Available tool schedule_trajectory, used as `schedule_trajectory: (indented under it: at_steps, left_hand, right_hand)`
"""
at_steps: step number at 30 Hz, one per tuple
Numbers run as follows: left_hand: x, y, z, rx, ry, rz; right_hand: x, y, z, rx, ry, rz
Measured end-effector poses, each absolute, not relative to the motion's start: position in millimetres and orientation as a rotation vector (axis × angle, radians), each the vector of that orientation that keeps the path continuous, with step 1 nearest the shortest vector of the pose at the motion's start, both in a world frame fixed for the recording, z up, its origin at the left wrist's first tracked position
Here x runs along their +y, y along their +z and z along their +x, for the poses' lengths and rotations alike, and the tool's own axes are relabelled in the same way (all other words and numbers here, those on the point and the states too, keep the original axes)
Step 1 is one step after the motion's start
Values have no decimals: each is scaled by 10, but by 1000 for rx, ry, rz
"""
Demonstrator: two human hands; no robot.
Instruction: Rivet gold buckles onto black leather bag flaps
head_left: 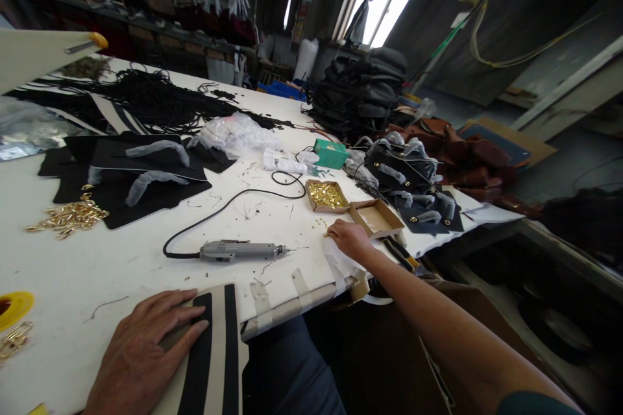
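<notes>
My left hand lies flat, fingers spread, on a beige panel with black stripes at the table's near edge. My right hand reaches to the table with its fingers pinched together beside a few small gold pieces; what the fingertips hold, if anything, is too small to name. Just beyond it stand a cardboard box of gold pieces and a shallow open cardboard box. Between the hands, a grey electric screwdriver rests on its side, its black cord curving behind it.
Gold clasps are piled at the left near black panels with wrapped handles. A green box and plastic bags sit farther back. Black bag parts lie right; pliers are near the right edge.
</notes>
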State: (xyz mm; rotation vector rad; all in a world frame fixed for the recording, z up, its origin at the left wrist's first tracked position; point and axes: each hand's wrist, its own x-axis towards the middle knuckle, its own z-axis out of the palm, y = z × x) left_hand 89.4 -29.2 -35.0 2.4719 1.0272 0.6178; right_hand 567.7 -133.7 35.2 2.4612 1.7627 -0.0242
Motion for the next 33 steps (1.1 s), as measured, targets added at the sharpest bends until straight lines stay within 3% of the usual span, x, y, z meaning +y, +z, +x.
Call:
schedule_trajectory:
  at_steps: [33]
  left_hand:
    - [-277,-329,909,1020,647,2446]
  right_hand:
    - [-1427,315,5546,1848,58,2423]
